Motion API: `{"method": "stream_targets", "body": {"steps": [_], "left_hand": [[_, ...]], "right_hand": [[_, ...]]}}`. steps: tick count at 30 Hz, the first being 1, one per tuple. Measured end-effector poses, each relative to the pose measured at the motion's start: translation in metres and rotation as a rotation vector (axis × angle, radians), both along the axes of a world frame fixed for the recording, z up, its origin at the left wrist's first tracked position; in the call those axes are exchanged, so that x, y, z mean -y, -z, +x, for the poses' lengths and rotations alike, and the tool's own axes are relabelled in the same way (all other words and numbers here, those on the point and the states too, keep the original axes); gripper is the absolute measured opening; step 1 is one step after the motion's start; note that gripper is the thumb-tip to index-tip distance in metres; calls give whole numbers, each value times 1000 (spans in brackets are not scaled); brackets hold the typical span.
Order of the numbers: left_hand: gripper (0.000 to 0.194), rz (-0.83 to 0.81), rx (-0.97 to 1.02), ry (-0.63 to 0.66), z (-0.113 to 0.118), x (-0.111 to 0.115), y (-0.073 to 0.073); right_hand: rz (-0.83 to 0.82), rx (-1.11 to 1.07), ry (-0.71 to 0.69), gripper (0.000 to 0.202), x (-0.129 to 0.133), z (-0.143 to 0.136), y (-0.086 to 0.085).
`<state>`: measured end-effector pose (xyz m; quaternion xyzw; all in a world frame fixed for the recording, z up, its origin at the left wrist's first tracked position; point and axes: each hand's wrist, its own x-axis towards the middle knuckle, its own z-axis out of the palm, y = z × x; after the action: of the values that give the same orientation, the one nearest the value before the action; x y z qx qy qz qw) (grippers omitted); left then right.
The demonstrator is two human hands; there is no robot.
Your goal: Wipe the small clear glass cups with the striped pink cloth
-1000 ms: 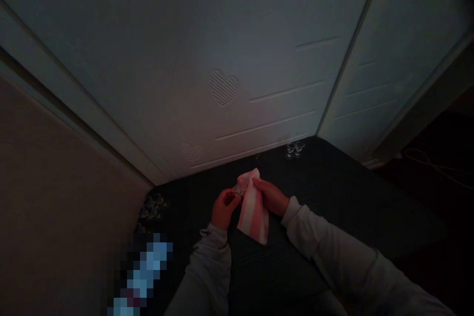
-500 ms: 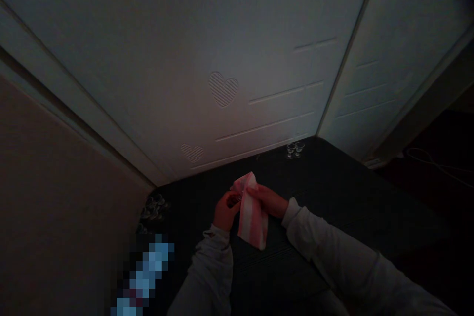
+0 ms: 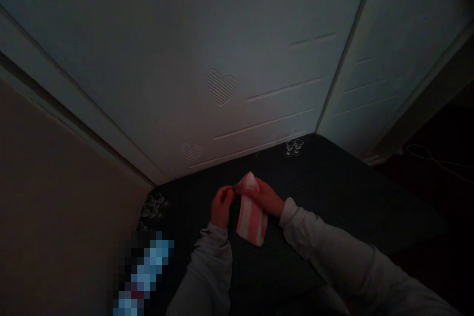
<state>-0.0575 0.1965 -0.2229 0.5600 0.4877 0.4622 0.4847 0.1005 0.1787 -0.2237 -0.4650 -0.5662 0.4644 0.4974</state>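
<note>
A pink and white striped cloth (image 3: 254,219) hangs from my right hand (image 3: 269,198), whose fingers are closed around its upper part. Just left of the cloth, my left hand (image 3: 221,205) has its fingers pinched together at something small and dark, too dim to name, which lies between the two hands. Both hands are above the dark table (image 3: 333,197).
Two small stemmed glasses (image 3: 294,147) stand at the table's back edge by the white panel (image 3: 266,59) with hearts. Several more glasses (image 3: 153,206) are grouped at the left corner. A blurred, pixelated bright patch covers the lower left.
My left hand has drawn slightly left, away from the cloth, and its fingers have come together. The right hand still grips the cloth, which now folds over differently at the top.
</note>
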Motion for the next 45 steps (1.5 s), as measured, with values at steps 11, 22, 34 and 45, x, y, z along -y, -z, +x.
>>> {"method": "stream_targets", "body": {"steps": [11, 22, 34, 45], "left_hand": [[21, 436, -333, -96, 2, 15, 0], [25, 922, -752, 23, 10, 29, -4], [9, 784, -640, -4, 12, 26, -5], [29, 365, -410, -24, 13, 19, 1]], "right_hand": [[381, 775, 6, 35, 9, -3, -4], [352, 727, -51, 28, 7, -4, 4], [353, 643, -84, 25, 5, -4, 5], [362, 563, -59, 37, 6, -6, 5]]}}
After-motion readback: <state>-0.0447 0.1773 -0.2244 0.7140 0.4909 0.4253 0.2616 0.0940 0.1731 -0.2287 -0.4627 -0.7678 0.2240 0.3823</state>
